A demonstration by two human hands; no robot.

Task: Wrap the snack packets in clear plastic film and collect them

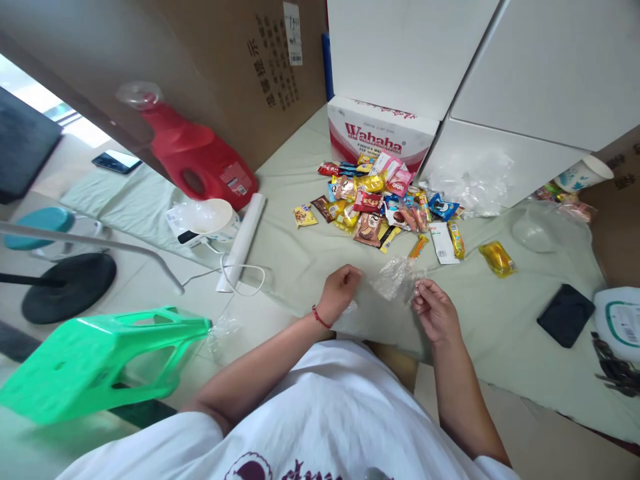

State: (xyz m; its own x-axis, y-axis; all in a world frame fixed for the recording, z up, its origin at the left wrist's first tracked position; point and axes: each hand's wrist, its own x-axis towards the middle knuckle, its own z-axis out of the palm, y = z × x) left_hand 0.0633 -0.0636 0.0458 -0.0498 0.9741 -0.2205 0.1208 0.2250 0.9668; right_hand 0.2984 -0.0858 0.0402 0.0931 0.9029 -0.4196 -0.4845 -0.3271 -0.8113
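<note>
On the pale green cloth [310, 267] spread over the floor, a person in a white shirt sits with both hands out in front. The right hand [436, 311] pinches one edge of a crumpled clear plastic bag [397, 277] between thumb and fingertips, holding it just above the cloth. The left hand [341, 291], a red string around its wrist, is loosely curled beside the bag; it may be gripping the bag's other edge, but the film is too transparent to say for certain.

Just beyond the bag lies a heap of wrapped snacks [376, 203], with a few pieces scattered apart, including a yellow packet [497, 259] off to the right. Behind the heap stands a red-and-white Wahaha carton [380, 137]. To the left are a red detergent jug [200, 157] lying on its side and an overturned green plastic stool [95, 360]; a black wallet-like object [566, 315] rests on the right.

The step in hand looks like opening the bag's mouth. The next move would call for both hands to pull the thin film apart, then one hand free to reach forward to the snacks.
</note>
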